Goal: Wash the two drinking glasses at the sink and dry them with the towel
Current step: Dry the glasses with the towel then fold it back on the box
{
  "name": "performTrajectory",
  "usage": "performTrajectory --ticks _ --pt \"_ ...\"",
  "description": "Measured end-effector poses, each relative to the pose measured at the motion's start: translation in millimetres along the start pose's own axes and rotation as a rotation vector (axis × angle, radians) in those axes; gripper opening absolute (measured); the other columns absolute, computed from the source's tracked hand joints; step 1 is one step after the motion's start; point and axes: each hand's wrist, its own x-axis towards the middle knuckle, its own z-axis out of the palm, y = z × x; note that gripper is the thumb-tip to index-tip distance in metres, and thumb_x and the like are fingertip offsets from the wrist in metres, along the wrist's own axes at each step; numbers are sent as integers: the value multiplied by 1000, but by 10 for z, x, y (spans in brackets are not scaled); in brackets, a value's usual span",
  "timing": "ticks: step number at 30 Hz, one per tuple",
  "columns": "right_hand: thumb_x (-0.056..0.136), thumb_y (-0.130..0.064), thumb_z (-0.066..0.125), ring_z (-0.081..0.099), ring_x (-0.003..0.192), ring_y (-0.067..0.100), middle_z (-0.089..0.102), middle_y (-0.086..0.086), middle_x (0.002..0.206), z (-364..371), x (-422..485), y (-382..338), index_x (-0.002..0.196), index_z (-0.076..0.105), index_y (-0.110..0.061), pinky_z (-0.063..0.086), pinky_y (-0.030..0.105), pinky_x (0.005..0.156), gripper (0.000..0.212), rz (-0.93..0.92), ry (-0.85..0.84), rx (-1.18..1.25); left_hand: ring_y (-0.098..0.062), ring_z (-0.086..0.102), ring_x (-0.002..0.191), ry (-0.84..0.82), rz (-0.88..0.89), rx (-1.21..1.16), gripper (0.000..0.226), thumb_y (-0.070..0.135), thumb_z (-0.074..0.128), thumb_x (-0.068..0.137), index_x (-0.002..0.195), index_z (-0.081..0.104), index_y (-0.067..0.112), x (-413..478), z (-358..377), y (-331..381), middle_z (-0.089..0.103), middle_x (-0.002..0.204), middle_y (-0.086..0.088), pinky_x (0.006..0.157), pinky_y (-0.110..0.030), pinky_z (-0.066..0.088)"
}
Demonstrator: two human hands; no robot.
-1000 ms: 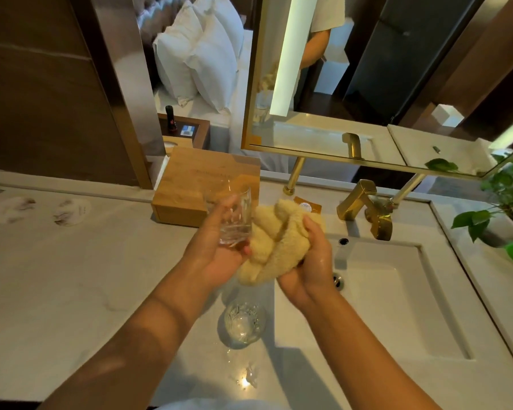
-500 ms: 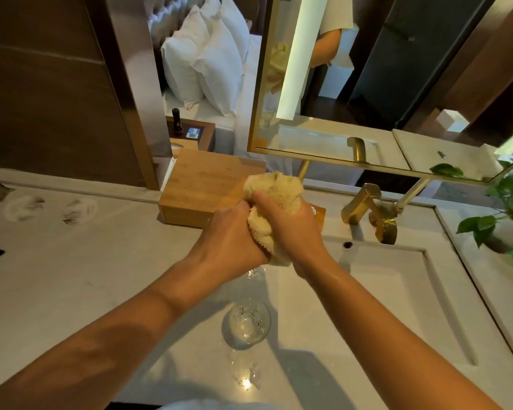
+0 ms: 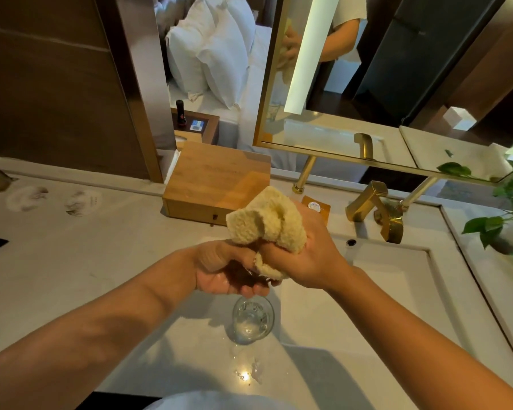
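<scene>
just left of the sink (image 3: 397, 291), the left hand (image 3: 222, 267) curls round the held glass (image 3: 249, 272), mostly hidden, while the right hand (image 3: 308, 253) grips the towel (image 3: 267, 223) against it; best twist gently, keeping clear of the second glass (image 3: 253, 319) standing beside the sink's left edge.

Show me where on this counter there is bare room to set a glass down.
Bare counter lies left of the standing glass, in front of the wooden box. Crowded: the back edge by the faucet, and the right corner with the plant.
</scene>
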Motion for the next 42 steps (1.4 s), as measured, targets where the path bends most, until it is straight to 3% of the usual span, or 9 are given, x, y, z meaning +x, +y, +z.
performTrajectory --ticks 4,9,14,17,21,26,32,36,42 --pt "84 -36 60 66 83 17 69 -1 89 60 10 58 96 66 -19 56 44 73 22 309 140 67 -19 60 61 389 117 243 29 -8 75 72 97 62 0 55 146 82 61 81 -16 48 -24 50" --pt "78 -42 54 67 81 23 71 1 84 276 164 154 84 68 -24 55 51 79 23 660 203 46 -16 65 78 1171 281 1325 30 19 80 68 93 64 21 116 261 53 70 86 4 65 -30 53" --pt "83 -31 61 71 79 32 71 12 82 375 189 300 100 69 -9 60 51 79 29 1248 177 643 -27 61 90 1176 356 1907 34 17 71 82 109 51 17 114 -71 -99 58 100 -4 70 -37 52" --pt "83 -20 63 65 69 27 62 13 73 391 166 306 89 65 -10 55 38 67 12 1328 129 900 -24 59 84 1133 360 2077 36 13 75 77 104 51 17 104 -194 -144 57 96 -3 62 -32 47" --pt "83 -24 66 68 83 31 68 14 85 438 69 348 99 69 -7 58 39 72 24 1279 247 759 -20 61 83 1104 375 1863 41 19 79 74 106 54 20 72 -284 -163 60 97 2 64 -30 51" --pt "94 -24 61 70 74 23 73 12 87 165 -17 369 89 64 -18 59 37 70 8 972 431 358 -14 61 66 970 229 689 30 9 85 65 82 60 11 10 -115 -119 61 72 1 69 -37 61" --pt "91 -32 66 73 77 24 75 16 98 -54 -195 486 111 67 -10 58 34 65 30 1097 475 501 -25 66 75 691 405 115 70 20 93 62 121 58 5 -171 -192 -51 67 96 -16 63 -34 60" --pt "92 -30 65 71 78 27 74 15 92 -1 -336 511 109 67 -8 56 35 65 28 1159 485 557 -27 70 84 774 460 250 61 3 85 66 120 59 13 -302 -273 -8 65 110 -15 75 -35 62" --pt "91 -29 66 70 84 32 74 16 93 103 -434 570 105 67 -11 57 40 74 23 1180 472 586 -14 67 97 1074 434 870 72 21 96 58 117 55 23 -409 -424 -10 67 106 5 70 -19 57"
